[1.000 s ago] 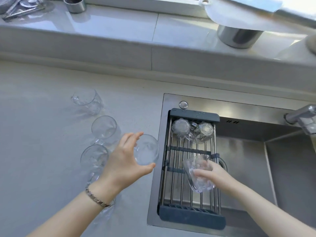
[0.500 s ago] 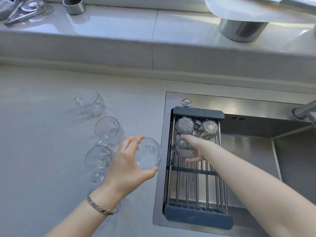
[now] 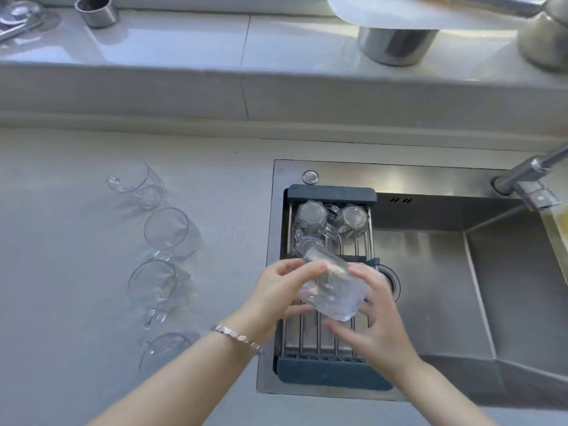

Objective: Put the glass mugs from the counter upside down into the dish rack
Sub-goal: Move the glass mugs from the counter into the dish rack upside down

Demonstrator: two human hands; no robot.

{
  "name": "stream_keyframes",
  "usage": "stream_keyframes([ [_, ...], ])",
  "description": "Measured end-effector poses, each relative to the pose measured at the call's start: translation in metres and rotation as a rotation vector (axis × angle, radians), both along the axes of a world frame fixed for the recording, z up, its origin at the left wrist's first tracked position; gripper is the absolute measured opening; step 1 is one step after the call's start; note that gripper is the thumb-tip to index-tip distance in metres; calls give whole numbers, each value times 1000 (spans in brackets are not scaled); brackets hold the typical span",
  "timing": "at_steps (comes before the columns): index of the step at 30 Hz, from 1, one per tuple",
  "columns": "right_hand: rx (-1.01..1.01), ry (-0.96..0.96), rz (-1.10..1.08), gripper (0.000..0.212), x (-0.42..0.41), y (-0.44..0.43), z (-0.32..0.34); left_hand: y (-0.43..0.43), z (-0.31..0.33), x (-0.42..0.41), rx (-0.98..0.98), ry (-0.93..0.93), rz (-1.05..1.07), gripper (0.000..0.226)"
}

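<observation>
Mug (image 3: 333, 290) tilted above rack (image 3: 335, 373) middle

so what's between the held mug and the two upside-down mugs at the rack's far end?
Head view: a third inverted mug sits between the held mug and the far pair, on the dish rack.

Single head-worn view, wide-angle, looking forward and steeply down from above the person's own forearms. Left hand (image 3: 278, 290) and right hand (image 3: 376, 321) sit close, low centre. Dish rack (image 3: 333, 376) directly beneath them; counter (image 3: 61, 272) off to the left hand's side; sink (image 3: 461, 287) beyond the right; window ledge (image 3: 184, 84) farthest ahead.
</observation>
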State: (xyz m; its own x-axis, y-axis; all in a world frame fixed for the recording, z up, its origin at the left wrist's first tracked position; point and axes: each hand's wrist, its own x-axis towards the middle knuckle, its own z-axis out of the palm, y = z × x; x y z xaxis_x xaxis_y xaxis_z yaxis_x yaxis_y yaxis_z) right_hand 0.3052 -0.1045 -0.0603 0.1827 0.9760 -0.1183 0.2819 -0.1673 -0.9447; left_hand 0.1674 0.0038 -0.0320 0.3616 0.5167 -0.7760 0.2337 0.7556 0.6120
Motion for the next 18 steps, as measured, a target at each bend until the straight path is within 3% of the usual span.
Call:
stream_keyframes([
  [2,24,-39,-127,67,11,-1,1,-4,-6,14,-56,-42,-85,60],
  [4,-28,-111,-136,63,26,1,3,-4,-11,23,16,43,-231,59],
  [6,-140,-241,-130,62,42,8,2,2,-20,25,334,279,-450,58],
  [8,-293,-364,-155,61,55,21,-5,11,-35,23,778,536,-672,53],
  [11,-504,-530,-148,63,61,49,-18,27,-62,24,1148,662,-992,55],
  [14,-608,-714,-45,65,57,74,-33,34,-82,30,1185,746,-1166,60],
  [18,-617,-906,91,68,50,87,-56,38,-97,33,1155,770,-1157,61],
])
